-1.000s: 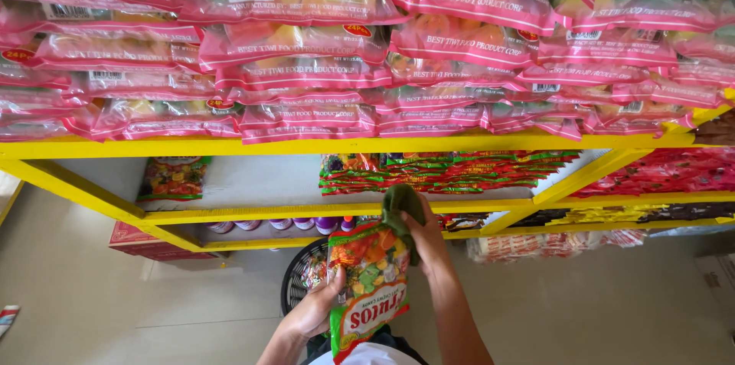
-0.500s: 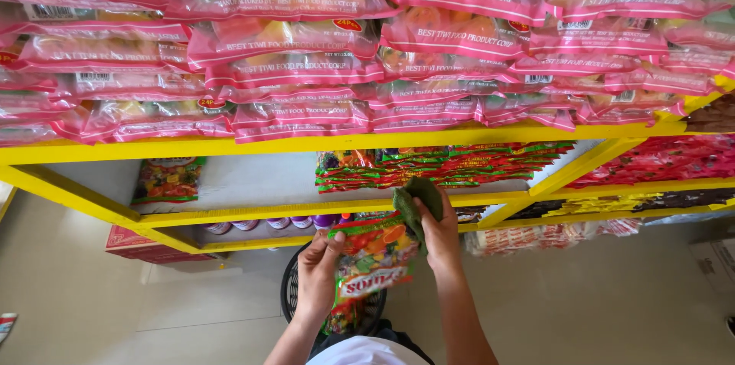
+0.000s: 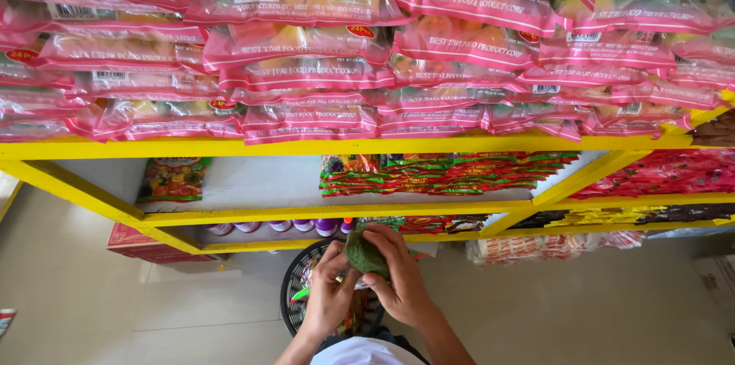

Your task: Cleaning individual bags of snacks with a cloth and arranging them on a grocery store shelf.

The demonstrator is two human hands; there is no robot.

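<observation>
Your hands meet low in the view, just above the black basket [image 3: 295, 288] that sits on the floor below the yellow shelf [image 3: 306, 210]. Your right hand [image 3: 402, 281] has its fingers curled over a dark green cloth [image 3: 364, 255] and presses it down from above. Your left hand [image 3: 331, 296] comes in from the other side, fingers bent and pinching the edge of a colourful candy bag [image 3: 352, 300]; most of the bag is hidden under both hands, with only a green and red strip showing over the basket. The cloth lies against the bag, between your two hands, so neither hand is spread.

Taking the basket as the mark: directly above it runs the front rail of the yellow shelf, and behind that rail stands a row of purple-capped bottles [image 3: 295, 225]. Higher, on the next shelf board, a flat stack of red and green packets [image 3: 440, 172] lies up and to the right of the basket, and a single fruit-printed bag [image 3: 170, 179] stands up and to the left. Far above the basket, pink-edged packets [image 3: 306, 51] are piled across the top shelf. A red carton [image 3: 134, 240] sits to the left of the basket, on the floor.
</observation>
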